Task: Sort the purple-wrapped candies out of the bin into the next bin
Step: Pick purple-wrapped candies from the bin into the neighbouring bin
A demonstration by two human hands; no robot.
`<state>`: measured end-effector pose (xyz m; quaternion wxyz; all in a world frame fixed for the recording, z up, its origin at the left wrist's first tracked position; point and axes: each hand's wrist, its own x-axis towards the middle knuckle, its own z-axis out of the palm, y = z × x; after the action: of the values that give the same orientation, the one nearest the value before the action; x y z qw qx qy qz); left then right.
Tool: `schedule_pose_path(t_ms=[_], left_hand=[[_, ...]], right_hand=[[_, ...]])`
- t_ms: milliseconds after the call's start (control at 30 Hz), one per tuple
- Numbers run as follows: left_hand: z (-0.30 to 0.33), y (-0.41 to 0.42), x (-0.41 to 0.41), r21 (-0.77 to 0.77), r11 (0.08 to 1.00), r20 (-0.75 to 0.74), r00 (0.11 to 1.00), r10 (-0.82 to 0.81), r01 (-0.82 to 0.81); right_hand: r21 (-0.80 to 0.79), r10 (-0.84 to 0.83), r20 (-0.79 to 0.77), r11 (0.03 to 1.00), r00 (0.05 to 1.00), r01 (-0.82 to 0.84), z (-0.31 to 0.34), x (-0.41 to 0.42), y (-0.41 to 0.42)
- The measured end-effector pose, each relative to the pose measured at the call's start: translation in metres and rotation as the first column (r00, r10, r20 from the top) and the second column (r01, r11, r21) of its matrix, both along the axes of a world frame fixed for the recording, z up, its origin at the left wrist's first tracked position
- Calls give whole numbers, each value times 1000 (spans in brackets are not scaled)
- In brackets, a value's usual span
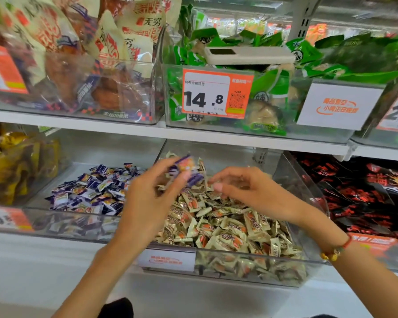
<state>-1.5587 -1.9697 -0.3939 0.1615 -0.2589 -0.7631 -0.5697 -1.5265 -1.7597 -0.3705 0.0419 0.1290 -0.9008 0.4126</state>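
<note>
Head view: left hand (147, 203) raised over the clear plastic bin of cream-wrapped candies (292, 180), pinching a purple-wrapped candy (186, 167) in its fingertips, a second purple wrapper just below, blurred. Right hand (246, 189) hovering over the same cream pile, fingers loosely curled, grasping nothing. Left of it, touching, a clear plastic bin of purple-wrapped candies (44, 180) on the same white shelf (55, 260).
</note>
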Motion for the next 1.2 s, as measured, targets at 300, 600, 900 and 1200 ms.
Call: schedule_pose_path(t_ms=[300,600,900,1200], left_hand=[[-37,-92,-79,-430,724,-202,839,506,-540],[-18,-37,-51,-331,846,-312,895,320,-418],[-42,62,-71,-826,552,-147,989,-19,-112],[-60,58,-78,-779,606,-172,985,35,-158]], right_hand=[[652,-208,145,756,967,65,-72,2,44],[520,-198,152,849,968,92,-68,-11,50],[465,-287,182,868,940,175,-49,-57,52],[696,-770,187,542,610,471,-72,-119,63]])
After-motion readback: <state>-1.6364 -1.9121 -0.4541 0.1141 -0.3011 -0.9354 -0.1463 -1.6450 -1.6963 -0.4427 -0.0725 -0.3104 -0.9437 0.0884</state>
